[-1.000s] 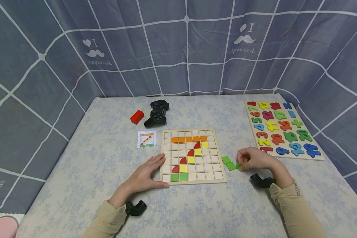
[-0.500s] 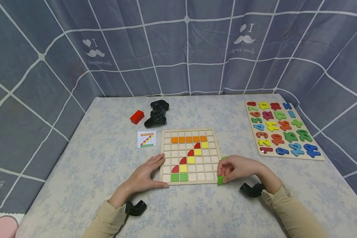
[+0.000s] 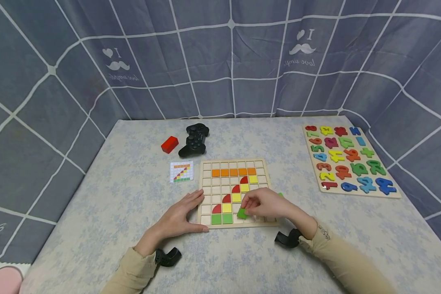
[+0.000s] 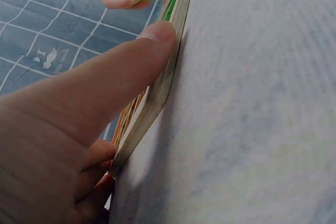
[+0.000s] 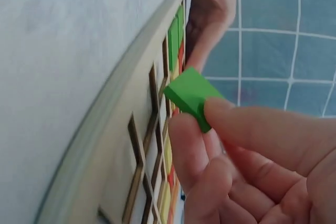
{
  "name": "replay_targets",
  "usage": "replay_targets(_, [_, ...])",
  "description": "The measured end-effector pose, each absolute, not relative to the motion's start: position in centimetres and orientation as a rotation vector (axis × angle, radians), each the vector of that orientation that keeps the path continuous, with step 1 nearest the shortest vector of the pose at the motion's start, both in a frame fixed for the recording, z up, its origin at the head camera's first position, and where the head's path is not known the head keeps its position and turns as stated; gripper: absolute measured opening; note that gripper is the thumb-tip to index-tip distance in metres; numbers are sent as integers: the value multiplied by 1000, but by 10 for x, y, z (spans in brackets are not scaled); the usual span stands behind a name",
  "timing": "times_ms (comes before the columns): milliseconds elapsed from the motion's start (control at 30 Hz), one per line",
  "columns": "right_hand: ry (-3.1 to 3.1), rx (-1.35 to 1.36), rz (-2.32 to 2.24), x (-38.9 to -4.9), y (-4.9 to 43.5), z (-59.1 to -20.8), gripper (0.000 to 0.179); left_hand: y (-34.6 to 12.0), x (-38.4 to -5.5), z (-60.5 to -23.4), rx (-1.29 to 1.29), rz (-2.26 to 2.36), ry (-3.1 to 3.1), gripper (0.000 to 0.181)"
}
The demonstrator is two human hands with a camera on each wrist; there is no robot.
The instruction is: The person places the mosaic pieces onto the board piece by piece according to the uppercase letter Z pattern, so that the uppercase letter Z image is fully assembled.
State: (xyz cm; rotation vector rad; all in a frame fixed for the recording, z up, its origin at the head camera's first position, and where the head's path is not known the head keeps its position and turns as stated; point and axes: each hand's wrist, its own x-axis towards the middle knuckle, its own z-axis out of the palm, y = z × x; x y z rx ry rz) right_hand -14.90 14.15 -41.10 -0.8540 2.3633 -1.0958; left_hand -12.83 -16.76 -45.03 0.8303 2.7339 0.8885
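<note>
In the head view, a wooden grid board [image 3: 217,190] bears an orange row, a diagonal of red quarter-rounds and yellow squares, and two green squares [image 3: 221,219] at bottom left. My right hand [image 3: 268,203] pinches a green square tile [image 5: 191,93] between thumb and fingers, tilted above the bottom rows, right of the green pair. My left hand [image 3: 181,214] rests at the board's left edge, thumb [image 4: 131,66] along the near corner and fingers spread along the side. Behind the right hand, a bit of loose green tile [image 3: 280,194] shows; the rest is hidden.
A pattern card [image 3: 181,171] lies left of the board. Farther back are a red block [image 3: 169,144] and a black game controller [image 3: 194,141]. A number puzzle board [image 3: 345,160] lies at the right. A grid-patterned curtain [image 3: 213,53] hangs behind the table.
My right hand has picked up a green tile from right of the board and carried it left, over the grid's lower rows. The left hand stays in place.
</note>
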Motion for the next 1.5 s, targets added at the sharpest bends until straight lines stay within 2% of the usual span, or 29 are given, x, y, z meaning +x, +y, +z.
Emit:
replay_targets(400, [2467,-825,-949,-142,122,-419,3,-167,-128,-450,824,890,2728,101])
replay_targets(567, [2525,-889,-909,-141,125,-420,8,-168,-128,-449,826,884,2727,101])
replay_targets(1067, [2413,-748,-1036,-144,176,-413,24,-168,-128,-449,828,880,2730,100])
replay_targets(1500, [2499,-730,-1101,-149,214,-411,28,-168,-128,-448,829,888,2726,100])
